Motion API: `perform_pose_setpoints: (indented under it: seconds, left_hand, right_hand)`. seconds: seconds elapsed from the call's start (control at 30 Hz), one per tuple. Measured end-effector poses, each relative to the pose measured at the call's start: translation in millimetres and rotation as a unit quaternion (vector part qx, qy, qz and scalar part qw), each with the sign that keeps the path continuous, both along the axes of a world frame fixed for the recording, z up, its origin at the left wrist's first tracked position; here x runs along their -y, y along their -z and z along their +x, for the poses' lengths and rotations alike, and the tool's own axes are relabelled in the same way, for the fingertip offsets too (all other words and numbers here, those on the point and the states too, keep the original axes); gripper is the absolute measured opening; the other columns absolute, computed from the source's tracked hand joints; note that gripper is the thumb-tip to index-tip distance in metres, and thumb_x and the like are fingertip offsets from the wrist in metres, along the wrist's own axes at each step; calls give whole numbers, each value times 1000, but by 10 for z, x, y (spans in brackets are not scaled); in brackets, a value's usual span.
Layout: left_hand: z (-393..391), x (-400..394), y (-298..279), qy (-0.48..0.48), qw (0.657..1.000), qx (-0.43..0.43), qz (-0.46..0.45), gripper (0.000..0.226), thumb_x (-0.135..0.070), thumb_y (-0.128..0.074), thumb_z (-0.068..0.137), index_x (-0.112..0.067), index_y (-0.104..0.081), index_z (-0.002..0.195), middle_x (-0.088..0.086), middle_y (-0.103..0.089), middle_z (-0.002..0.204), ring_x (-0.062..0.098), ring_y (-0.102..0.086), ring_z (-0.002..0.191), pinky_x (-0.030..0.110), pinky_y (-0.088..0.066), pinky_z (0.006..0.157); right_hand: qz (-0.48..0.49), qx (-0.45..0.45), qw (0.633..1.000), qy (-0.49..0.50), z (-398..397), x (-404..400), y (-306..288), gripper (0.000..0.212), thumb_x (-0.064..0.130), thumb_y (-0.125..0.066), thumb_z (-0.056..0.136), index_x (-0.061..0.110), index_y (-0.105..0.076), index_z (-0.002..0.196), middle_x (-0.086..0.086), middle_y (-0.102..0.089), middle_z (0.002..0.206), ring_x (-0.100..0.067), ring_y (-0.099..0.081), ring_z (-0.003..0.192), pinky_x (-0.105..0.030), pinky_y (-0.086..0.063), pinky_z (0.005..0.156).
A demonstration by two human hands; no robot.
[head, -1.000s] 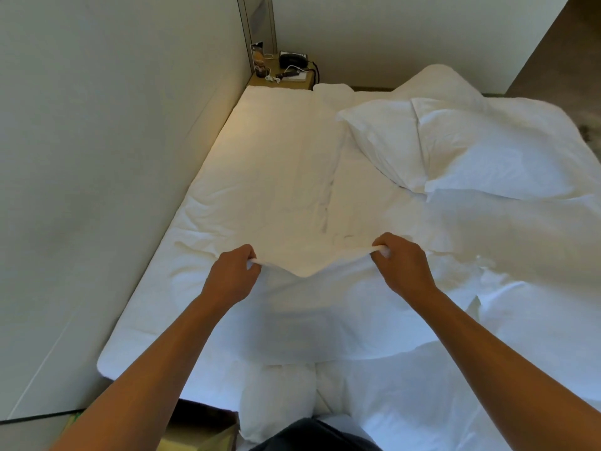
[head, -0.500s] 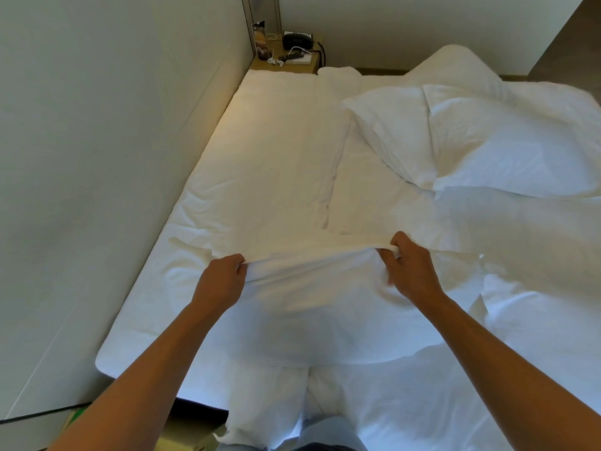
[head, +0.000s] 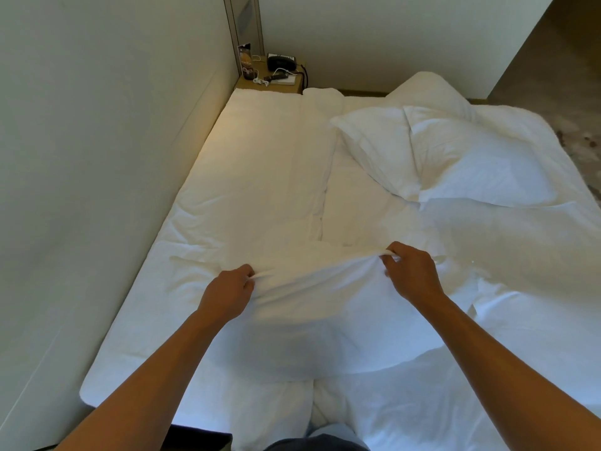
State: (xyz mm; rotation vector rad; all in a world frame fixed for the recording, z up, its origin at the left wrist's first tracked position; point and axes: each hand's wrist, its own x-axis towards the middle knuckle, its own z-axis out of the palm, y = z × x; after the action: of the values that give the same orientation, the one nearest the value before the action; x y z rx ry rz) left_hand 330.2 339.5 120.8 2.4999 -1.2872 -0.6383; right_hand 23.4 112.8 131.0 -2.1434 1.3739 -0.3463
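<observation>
A white sheet (head: 312, 320) lies over the near part of the bed, its far edge lifted and stretched between my two hands. My left hand (head: 227, 292) pinches that edge at the left. My right hand (head: 411, 271) grips the edge at the right, fingers curled round the bunched cloth. Both forearms reach in from the bottom of the view. Under the sheet lies the white mattress cover (head: 260, 190).
Two white pillows (head: 455, 157) lie at the far right of the bed. A pale wall (head: 97, 157) runs along the bed's left side. A small bedside table (head: 270, 83) with a black phone, cables and a leaflet stands in the far corner.
Both hands have stayed on the sheet edge. The edge, which sagged between them a second ago, is pulled tighter and flatter. The camera has tilted a little.
</observation>
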Motion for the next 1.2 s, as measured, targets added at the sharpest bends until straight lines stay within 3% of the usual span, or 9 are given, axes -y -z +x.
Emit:
perform_pose_setpoints:
  seconds: [0.1,0.2,0.3,0.47,0.73,0.87,0.93,1.03,1.2]
  left_hand:
    - [7,-20,16,14,1000,-1,27,23,-31,-55,101,-22,-69,117,2,-73,107,28,-70,98,33,-52,77]
    - [-2,-29,53,24,997,35,58,25,-28,-48,103,-17,-69,94,4,-70,94,29,-68,89,32,-48,68]
    - [17,-46,-1,-6,999,47,23,29,-26,-42,106,-17,-53,80,2,-61,76,30,-63,75,32,-42,61]
    - [307,-138,-326,-78,990,57,-104,28,-19,-44,106,-10,-59,83,3,-61,74,25,-54,67,34,-42,62]
    - [803,-569,-900,-175,962,81,-196,29,-17,-46,106,-5,-68,92,13,-71,81,34,-64,74,43,-54,70]
    - [997,-892,-1159,-216,948,110,-206,31,-18,-43,106,-6,-66,88,10,-69,79,30,-62,74,38,-50,69]
    - [1062,-1088,-1247,-244,940,121,-204,32,-19,-42,105,-7,-65,87,8,-68,77,29,-61,73,37,-48,66]
    - [1139,-1434,-1318,-289,926,132,-204,31,-20,-42,104,-9,-63,85,7,-66,74,31,-61,72,42,-51,65]
    - [1199,-1949,-1317,-359,902,128,-202,29,-21,-43,104,-11,-65,87,7,-67,74,31,-62,72,44,-54,69]
  right_hand:
    - [-10,9,1000,14,-13,-125,-57,26,30,-59,104,21,-65,80,2,-71,70,-20,-73,71,-42,-62,74]
    - [-38,12,999,28,-12,-206,-96,24,29,-58,104,24,-67,82,6,-70,67,-16,-70,66,-40,-62,72]
    - [-65,28,997,38,29,-246,-170,22,28,-56,105,25,-68,86,9,-70,66,-10,-69,64,-37,-62,71]
    - [-100,63,993,24,308,-274,-373,21,30,-55,106,24,-70,93,8,-71,71,-13,-70,68,-37,-61,73]
    - [-145,134,979,-41,1208,-250,-858,21,30,-55,104,22,-72,92,4,-71,75,-17,-68,71,-36,-59,71]
    - [-148,162,972,-87,1723,-273,-1027,19,24,-56,104,21,-74,96,3,-72,82,-19,-67,77,-31,-51,69]
    - [-137,167,969,-116,1976,-317,-1069,21,23,-55,105,18,-74,98,-1,-73,85,-23,-68,80,-34,-54,72]
    - [-122,177,964,-156,2362,-443,-1099,22,22,-55,106,15,-75,99,-5,-74,89,-25,-69,82,-39,-59,77]
    - [-118,182,954,-206,2981,-717,-1074,24,22,-54,106,15,-74,94,-2,-75,84,-21,-67,78,-32,-54,72]
